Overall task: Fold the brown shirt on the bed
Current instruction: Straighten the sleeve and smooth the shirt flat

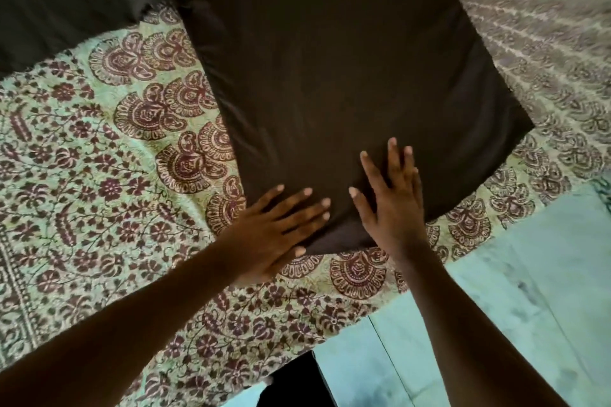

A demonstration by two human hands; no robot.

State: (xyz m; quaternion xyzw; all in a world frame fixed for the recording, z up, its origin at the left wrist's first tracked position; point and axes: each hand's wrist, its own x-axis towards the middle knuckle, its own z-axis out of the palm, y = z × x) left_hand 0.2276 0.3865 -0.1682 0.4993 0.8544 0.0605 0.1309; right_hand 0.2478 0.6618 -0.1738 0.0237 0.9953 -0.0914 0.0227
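The brown shirt (324,76) lies spread flat on the bed, its hem toward me and one sleeve (66,10) stretched out to the upper left. My left hand (281,228) rests flat on the near hem corner, fingers straight and spread. Beside it my right hand (393,201) lies flat on the hem as well, fingers straight and pointing away from me. Neither hand grips the cloth.
The bed is covered by a green sheet with a maroon floral print (99,208). Its near edge runs diagonally at the lower right, where a pale tiled floor (512,291) shows. A dark shape (291,383) sits at the bottom by the bed edge.
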